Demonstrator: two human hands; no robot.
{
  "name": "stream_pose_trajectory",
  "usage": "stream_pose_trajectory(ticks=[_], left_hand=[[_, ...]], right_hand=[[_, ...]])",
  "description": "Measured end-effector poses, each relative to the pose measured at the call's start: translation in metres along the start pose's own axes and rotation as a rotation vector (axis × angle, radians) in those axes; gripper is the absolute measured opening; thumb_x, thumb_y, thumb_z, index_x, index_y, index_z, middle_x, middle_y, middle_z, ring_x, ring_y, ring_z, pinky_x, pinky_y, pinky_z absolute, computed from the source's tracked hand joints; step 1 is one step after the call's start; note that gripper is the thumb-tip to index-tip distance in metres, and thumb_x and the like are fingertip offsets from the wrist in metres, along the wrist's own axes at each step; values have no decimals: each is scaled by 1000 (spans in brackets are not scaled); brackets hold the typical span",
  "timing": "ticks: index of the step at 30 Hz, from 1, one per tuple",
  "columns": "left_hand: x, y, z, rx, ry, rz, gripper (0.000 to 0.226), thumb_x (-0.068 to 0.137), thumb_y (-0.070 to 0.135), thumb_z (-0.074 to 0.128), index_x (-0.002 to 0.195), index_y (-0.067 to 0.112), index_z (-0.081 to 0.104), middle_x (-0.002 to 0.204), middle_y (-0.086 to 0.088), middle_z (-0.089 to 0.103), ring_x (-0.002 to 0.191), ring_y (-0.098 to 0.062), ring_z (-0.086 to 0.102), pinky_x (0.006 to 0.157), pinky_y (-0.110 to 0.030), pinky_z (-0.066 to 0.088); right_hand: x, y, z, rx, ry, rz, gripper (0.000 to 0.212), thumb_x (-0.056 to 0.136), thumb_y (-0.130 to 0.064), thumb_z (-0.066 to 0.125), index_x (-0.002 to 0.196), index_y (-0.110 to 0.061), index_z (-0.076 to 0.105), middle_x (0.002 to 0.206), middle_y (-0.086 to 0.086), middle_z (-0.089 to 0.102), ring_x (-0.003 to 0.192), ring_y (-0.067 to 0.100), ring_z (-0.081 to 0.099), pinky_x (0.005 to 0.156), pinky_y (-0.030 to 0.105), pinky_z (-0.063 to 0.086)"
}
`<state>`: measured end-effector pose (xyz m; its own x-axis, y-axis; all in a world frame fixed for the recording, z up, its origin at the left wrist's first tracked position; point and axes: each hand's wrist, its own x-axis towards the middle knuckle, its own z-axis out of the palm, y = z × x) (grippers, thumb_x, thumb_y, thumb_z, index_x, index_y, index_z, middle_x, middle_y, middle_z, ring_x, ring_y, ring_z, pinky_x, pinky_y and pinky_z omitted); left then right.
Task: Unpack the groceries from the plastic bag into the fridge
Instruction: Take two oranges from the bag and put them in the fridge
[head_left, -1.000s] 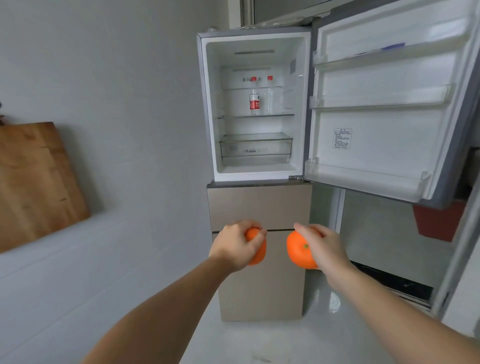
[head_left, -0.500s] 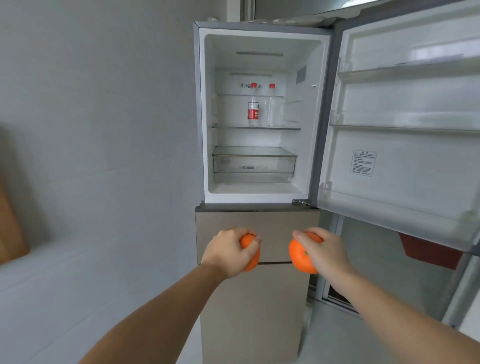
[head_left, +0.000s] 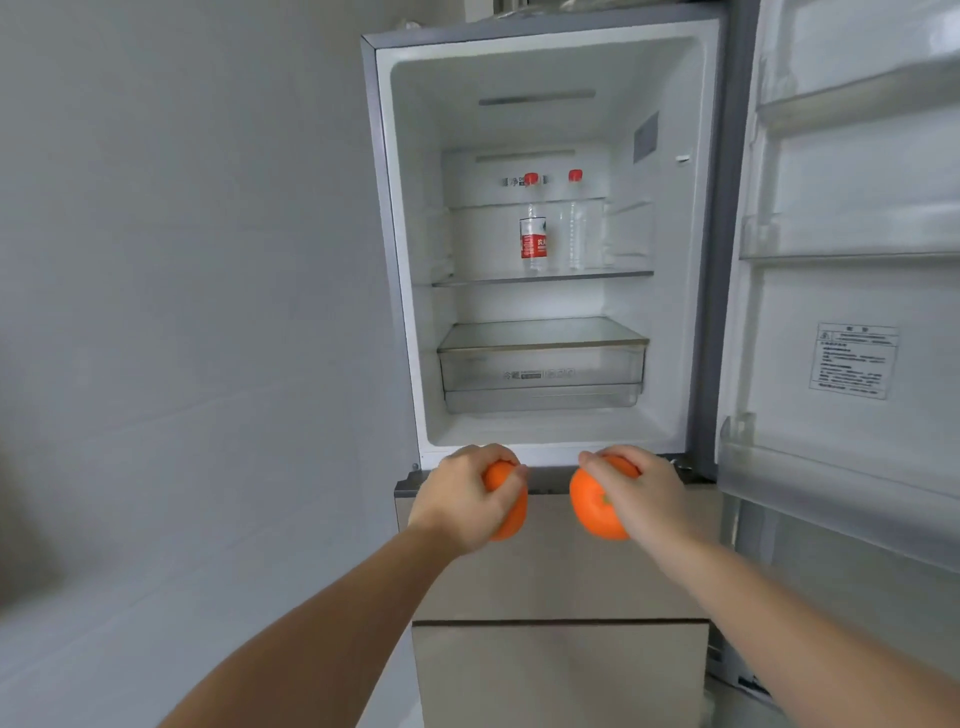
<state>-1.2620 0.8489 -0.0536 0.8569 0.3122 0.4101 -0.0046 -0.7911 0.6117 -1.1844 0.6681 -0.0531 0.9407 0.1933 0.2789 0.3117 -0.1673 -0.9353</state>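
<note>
I hold one orange in each hand. My left hand (head_left: 465, 496) is curled round the left orange (head_left: 508, 501), with my fingers over its top and my thumb on its side. My right hand (head_left: 641, 493) is curled round the right orange (head_left: 595, 506), and I can see the little green dot in its middle. The two oranges are near each other but do not touch.

Both hands are out in front of the fridge (head_left: 540, 249), just below the bottom edge of the open top part. The fridge door (head_left: 852, 291) is swung wide open on the right, with a white sticker (head_left: 853, 359) on it.

Inside, two clear bottles with red caps stand side by side on a glass shelf (head_left: 540, 277). The left bottle (head_left: 533, 228) has a red label. The right bottle (head_left: 574, 223) has none that I can see. Lower down is a clear drawer (head_left: 543, 371). A gray wall (head_left: 182, 260) is on the left.
</note>
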Motion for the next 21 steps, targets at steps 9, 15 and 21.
stream_pose_trajectory(ticks=[9, 15, 21], left_hand=[[108, -12, 33, 109, 37, -35, 31, 79, 57, 45, 100, 41, 62, 110, 11, 64, 97, -17, 57, 85, -35, 52], [182, -27, 39, 87, 83, -1, 17, 91, 44, 56, 104, 37, 64, 110, 11, 64, 95, -15, 56, 83, -29, 50], [273, -52, 37, 7, 170, 120, 31, 78, 58, 48, 94, 39, 66, 102, 14, 68, 95, -11, 61, 88, -33, 51]], right_hand=[[131, 33, 23, 105, -56, 34, 17, 82, -37, 70, 86, -21, 70, 90, -3, 67, 88, 21, 60, 73, 30, 41], [206, 36, 37, 133, -60, -2, 17, 83, -37, 69, 93, -24, 68, 97, 0, 65, 93, 23, 59, 78, 31, 42], [282, 25, 68, 92, 17, -88, 14, 82, -35, 71, 83, -21, 71, 84, -2, 69, 87, 21, 63, 68, 28, 42]])
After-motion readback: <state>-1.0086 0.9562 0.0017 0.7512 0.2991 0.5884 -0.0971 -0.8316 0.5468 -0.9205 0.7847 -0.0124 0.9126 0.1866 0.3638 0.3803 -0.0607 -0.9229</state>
